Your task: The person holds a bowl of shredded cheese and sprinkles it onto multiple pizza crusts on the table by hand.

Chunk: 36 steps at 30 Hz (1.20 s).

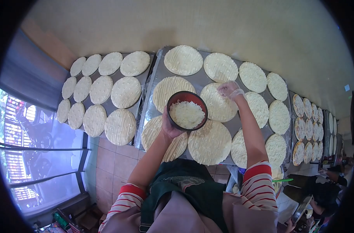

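Note:
My left hand [171, 126] is wrapped round the side of a bowl [203, 104], dark outside and reddish inside. White crumbly shreds [187, 115], which look like grated cheese, fill its lower part. A clear plastic glove covers my right hand [230, 90], held over a round flat dough base [219, 105] with a pale creamy topping. Its fingers are bunched and point down; what they hold, if anything, is too small to make out. Under and left of the bowl lie bases with piped cream stripes, such as one striped base [173, 87].
Several more topped rounds lie in rows on the metal tray [155, 83], and on a left tray [143, 79]. Browner rounds [300, 128] sit farther right. A wall [184, 23] rises behind. Other people [320, 192] work at the lower right, near a green-handled tool [282, 180].

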Each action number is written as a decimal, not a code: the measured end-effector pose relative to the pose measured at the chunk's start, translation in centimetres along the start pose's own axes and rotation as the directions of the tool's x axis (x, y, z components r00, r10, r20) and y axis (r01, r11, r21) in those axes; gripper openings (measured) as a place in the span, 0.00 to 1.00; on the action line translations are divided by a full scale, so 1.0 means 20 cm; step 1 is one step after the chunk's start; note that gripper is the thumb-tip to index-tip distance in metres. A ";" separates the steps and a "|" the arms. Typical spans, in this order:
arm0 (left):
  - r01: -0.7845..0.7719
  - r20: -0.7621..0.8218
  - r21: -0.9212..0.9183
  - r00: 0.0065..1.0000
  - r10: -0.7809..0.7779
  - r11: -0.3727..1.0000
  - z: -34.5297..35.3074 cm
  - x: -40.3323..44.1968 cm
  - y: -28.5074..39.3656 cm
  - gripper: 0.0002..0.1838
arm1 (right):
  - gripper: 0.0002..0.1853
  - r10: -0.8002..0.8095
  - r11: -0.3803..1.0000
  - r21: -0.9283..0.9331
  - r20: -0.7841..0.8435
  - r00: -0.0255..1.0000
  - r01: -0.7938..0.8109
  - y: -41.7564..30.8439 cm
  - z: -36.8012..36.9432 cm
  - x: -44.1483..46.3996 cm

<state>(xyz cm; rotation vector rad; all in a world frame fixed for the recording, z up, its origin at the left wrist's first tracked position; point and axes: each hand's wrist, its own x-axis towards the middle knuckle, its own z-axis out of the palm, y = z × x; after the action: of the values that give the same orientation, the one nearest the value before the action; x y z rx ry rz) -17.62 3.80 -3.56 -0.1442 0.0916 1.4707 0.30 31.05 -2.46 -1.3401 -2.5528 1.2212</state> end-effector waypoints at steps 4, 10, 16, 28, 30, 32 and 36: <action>-0.004 -0.001 0.015 1.000 0.004 1.000 0.01 -0.01 0.00 0.39 | 0.08 -0.072 0.990 -0.127 -0.074 0.995 0.062 0.03 0.00 0.01; -0.011 0.028 0.018 1.000 0.011 1.000 0.02 -0.02 0.00 0.39 | 0.08 -0.103 0.899 -0.437 -0.149 0.983 0.027 0.19 -0.05 0.03; -0.010 -0.015 0.014 1.000 0.010 1.000 0.02 -0.01 0.00 0.38 | 0.07 -0.122 0.908 -0.412 -0.076 0.990 0.080 0.31 -0.09 0.01; -0.017 0.025 0.004 1.000 0.017 1.000 0.04 -0.01 0.02 0.38 | 0.07 -0.212 0.893 -0.388 0.085 0.973 0.229 0.11 -0.01 -0.28; -0.015 0.030 0.009 0.999 0.015 1.000 0.04 -0.01 0.02 0.38 | 0.07 -0.159 0.913 -0.376 0.036 0.987 0.161 0.06 0.01 -0.29; -0.011 0.044 0.008 0.999 0.010 1.000 0.04 0.00 0.02 0.38 | 0.08 -0.218 0.932 -0.294 0.011 0.976 0.212 0.05 0.03 -0.24; 0.001 0.054 -0.011 0.999 0.000 1.000 0.03 -0.01 0.01 0.38 | 0.09 -0.173 0.945 -0.288 -0.034 0.984 0.157 0.03 0.06 -0.12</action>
<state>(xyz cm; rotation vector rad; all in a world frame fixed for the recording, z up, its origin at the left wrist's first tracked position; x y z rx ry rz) -17.94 3.80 -2.89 -0.1137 0.0393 1.4739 1.77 28.85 -2.97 -1.1491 -2.8122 0.7982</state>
